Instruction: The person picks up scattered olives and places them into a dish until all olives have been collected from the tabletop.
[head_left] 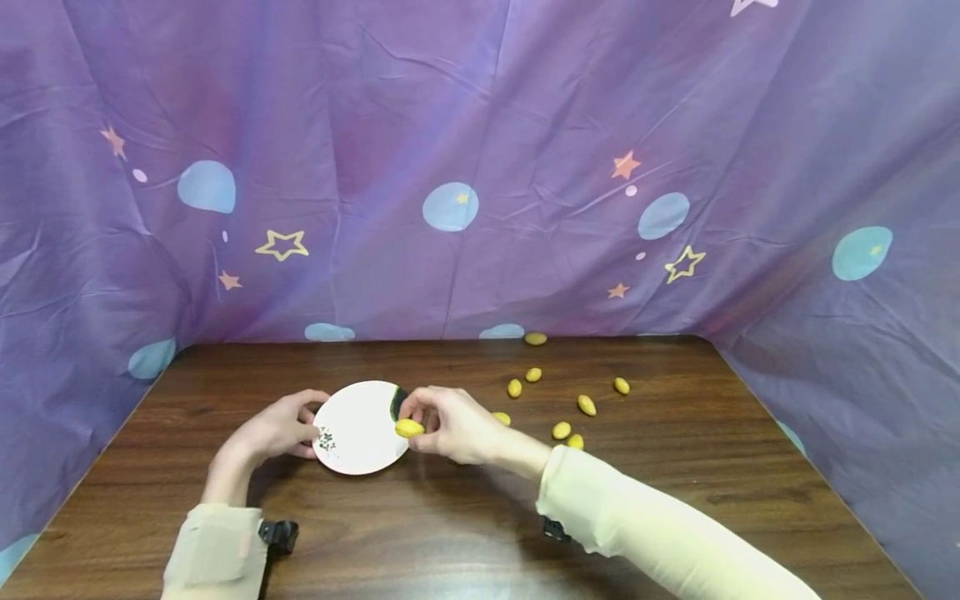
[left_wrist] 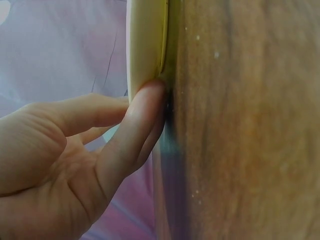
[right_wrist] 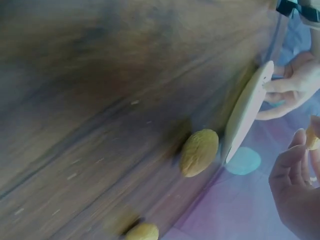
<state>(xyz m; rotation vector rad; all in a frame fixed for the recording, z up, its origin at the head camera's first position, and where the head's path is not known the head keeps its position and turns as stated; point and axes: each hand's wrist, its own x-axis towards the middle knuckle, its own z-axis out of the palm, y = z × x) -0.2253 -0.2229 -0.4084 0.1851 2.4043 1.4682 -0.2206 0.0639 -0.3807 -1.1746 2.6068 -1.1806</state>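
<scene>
A white plate (head_left: 358, 429) with a small leafy print and a dark green patch at its right edge sits on the table, left of the middle. My left hand (head_left: 282, 427) holds its left rim; the left wrist view shows fingertips (left_wrist: 149, 97) against the rim's underside, close to the tabletop. At the plate's right edge, my right hand (head_left: 457, 427) pinches a small yellow oval fruit (head_left: 409, 427) between thumb and fingers. In the right wrist view that hand (right_wrist: 295, 185) is partly cut off by the frame edge.
Several more yellow oval fruits lie scattered right of the plate, among them one (head_left: 587, 405) at mid-right and one (head_left: 536, 338) at the back edge. A wrinkled one (right_wrist: 198, 152) lies near the plate. A purple patterned cloth (head_left: 450, 275) hangs behind the wooden table (head_left: 420, 542).
</scene>
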